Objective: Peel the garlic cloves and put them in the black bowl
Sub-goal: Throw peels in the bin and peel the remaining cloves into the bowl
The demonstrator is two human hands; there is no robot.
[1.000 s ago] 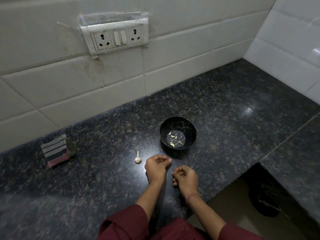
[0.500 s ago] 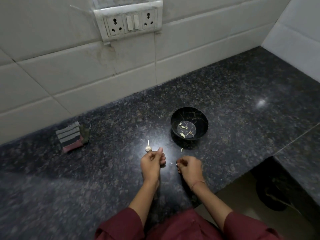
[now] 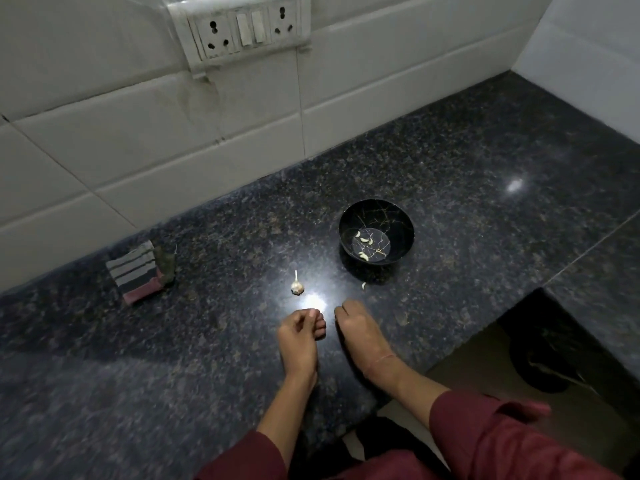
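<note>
The black bowl with gold veins stands on the dark granite counter and holds several peeled garlic cloves. One loose clove lies on the counter just in front of the bowl. A small garlic bulb with an upright stalk sits to the bowl's left. My left hand is below the bulb, fingers curled with the thumb against them; what it pinches is hidden. My right hand is beside it, knuckles up, with curled fingertips near the counter.
A striped folded cloth lies at the left near the tiled wall. A socket panel is on the wall above. The counter's front edge steps back at the right, with floor below it.
Both hands have drawn back a little from the bulb and the bowl. A loose clove now shows on the counter in front of the bowl. The view has shifted downward.
</note>
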